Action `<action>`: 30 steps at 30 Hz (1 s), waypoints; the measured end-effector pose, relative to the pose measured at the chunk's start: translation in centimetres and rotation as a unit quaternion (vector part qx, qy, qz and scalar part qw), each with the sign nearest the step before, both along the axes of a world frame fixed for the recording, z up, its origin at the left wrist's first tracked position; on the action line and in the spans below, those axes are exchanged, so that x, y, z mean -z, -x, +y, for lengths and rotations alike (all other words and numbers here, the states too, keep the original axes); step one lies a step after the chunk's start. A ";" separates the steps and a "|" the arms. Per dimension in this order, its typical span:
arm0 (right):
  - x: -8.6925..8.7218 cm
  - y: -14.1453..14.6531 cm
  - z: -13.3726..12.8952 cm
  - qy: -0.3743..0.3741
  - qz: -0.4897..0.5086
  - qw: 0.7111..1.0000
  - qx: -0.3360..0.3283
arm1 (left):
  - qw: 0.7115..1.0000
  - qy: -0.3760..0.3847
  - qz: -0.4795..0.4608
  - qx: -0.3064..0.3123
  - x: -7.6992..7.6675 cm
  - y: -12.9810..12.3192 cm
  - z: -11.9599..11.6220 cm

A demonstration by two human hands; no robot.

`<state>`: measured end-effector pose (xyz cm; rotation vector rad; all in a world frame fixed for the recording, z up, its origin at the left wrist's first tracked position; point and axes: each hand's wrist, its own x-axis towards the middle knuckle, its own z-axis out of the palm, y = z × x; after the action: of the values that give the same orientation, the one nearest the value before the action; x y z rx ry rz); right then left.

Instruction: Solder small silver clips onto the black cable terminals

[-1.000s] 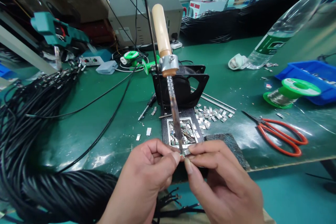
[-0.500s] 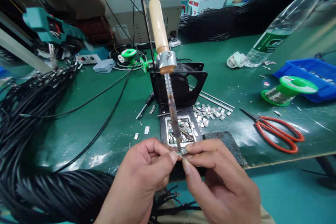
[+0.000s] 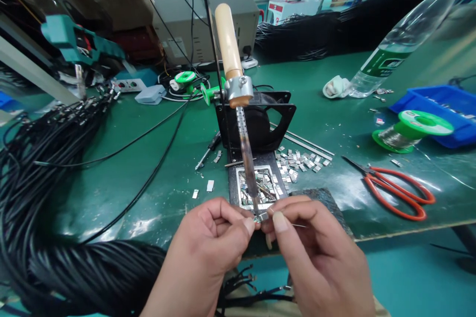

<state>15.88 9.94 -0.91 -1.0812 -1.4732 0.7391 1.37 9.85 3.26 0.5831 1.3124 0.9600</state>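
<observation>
My left hand [image 3: 213,237] pinches a thin cable end, mostly hidden by its fingers. Fine coloured wires [image 3: 256,219] show at the fingertips beside a small metal connector [image 3: 264,216]. Just above them is the tip of a soldering iron [image 3: 247,158] with a wooden handle, clamped on a stand and pointing down. My right hand [image 3: 316,247] is closed in a pinch on a thin solder wire [image 3: 298,226], right of the connector; whether its fingers touch the connector I cannot tell. Behind the tip, a metal-framed tray [image 3: 240,198] holds many small connectors.
A black fan [image 3: 256,126] stands behind the tray. Loose connectors [image 3: 297,163] lie right of it. Red-handled scissors [image 3: 399,190], a solder spool [image 3: 399,133], a blue bin [image 3: 431,101] and a plastic bottle [image 3: 390,62] are at right. Black cable bundles [image 3: 85,272] fill the left.
My right fingers have drawn slightly right, off the connector's near side, and the thumb has shifted up. A thin wire now shows by them. My left hand stays at the iron's tip.
</observation>
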 end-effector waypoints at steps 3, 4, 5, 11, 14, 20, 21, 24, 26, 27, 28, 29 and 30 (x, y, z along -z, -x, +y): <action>0.0 0.1 -0.2 0.042 0.009 0.999 -0.027 | 1.000 -0.023 0.000 -0.005 0.3 0.0 -0.2; 0.1 0.1 -0.3 0.057 0.008 0.998 -0.036 | 1.000 -0.026 -0.002 -0.007 0.4 0.0 -0.3; 0.2 0.1 -0.3 0.070 0.008 0.997 -0.044 | 1.000 -0.029 -0.006 -0.007 0.4 0.0 -0.4; 0.6 0.5 -0.3 0.057 0.021 0.997 -0.044 | 0.999 -0.032 -0.038 -0.007 0.3 0.1 -0.6; 0.5 0.8 -0.2 0.027 0.024 0.999 -0.035 | 0.998 -0.034 -0.047 -0.011 0.3 0.0 -0.5; 0.3 0.9 0.0 0.016 0.010 0.999 -0.027 | 0.999 -0.030 -0.041 -0.008 0.4 0.1 -0.2; 0.3 0.9 0.1 0.024 0.002 1.000 -0.020 | 0.999 -0.026 -0.038 -0.009 0.4 0.1 -0.2; 0.2 0.9 0.2 0.042 -0.015 0.999 -0.007 | 0.999 -0.003 -0.043 -0.007 0.4 0.3 -0.3; 0.1 1.1 0.3 0.050 -0.014 0.999 -0.004 | 0.999 0.008 -0.051 -0.002 0.3 0.3 -0.4; 0.1 1.2 0.3 0.050 -0.010 0.999 0.000 | 0.999 0.011 -0.053 -0.001 0.3 0.3 -0.4; 0.0 1.3 0.3 0.052 -0.007 0.999 0.003 | 0.999 0.011 -0.052 -0.002 0.3 0.3 -0.4; -0.2 1.4 0.3 0.054 -0.004 0.998 0.005 | 0.999 0.013 -0.051 -0.004 0.3 0.2 -0.4; -0.4 1.4 0.1 0.057 -0.004 0.998 0.005 | 0.999 0.014 -0.049 -0.004 0.3 0.2 -0.4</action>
<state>14.45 10.05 -0.56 -1.1777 -1.4465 0.8205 1.14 9.43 2.97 0.5031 1.2399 0.9642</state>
